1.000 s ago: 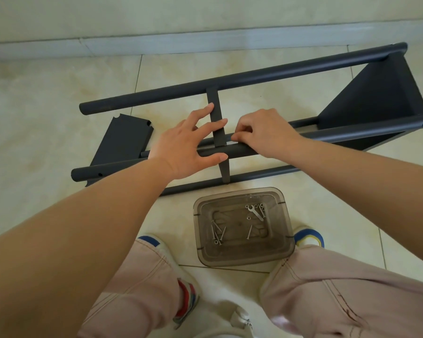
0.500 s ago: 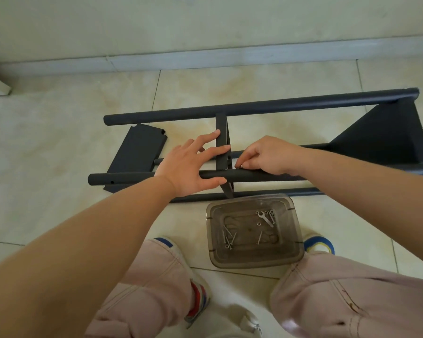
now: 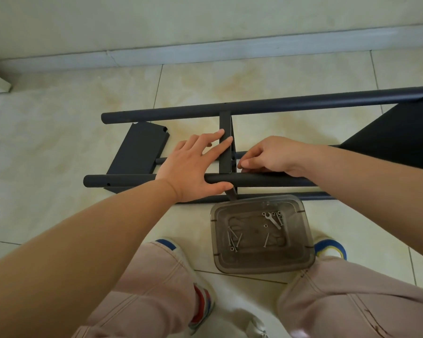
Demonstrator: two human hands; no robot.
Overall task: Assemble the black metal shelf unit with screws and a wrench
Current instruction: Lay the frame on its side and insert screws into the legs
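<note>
The black shelf frame lies on its side on the tiled floor, with a far tube (image 3: 254, 108) and a near tube (image 3: 122, 180) joined by a flat cross bracket (image 3: 224, 142). My left hand (image 3: 193, 167) rests over the near tube, straight fingers pressing on the bracket and thumb along the tube's front. My right hand (image 3: 271, 154) is curled just right of the bracket. Its thumb and fingertips pinch at the joint on a small fastener that they hide. A clear tray (image 3: 300, 240) holds a small wrench (image 3: 272, 219) and several screws (image 3: 232, 237).
A loose black shelf panel (image 3: 139, 147) lies under the frame's left end. A fitted black panel (image 3: 388, 140) fills the right end. The tray sits between my feet, touching the frame's lowest tube. The wall and skirting run along the back.
The view has tilted up and swung, so the frame now reads level and lower in view. Both hands stay at the same joint, and the right fingertips have shifted slightly toward the bracket.
</note>
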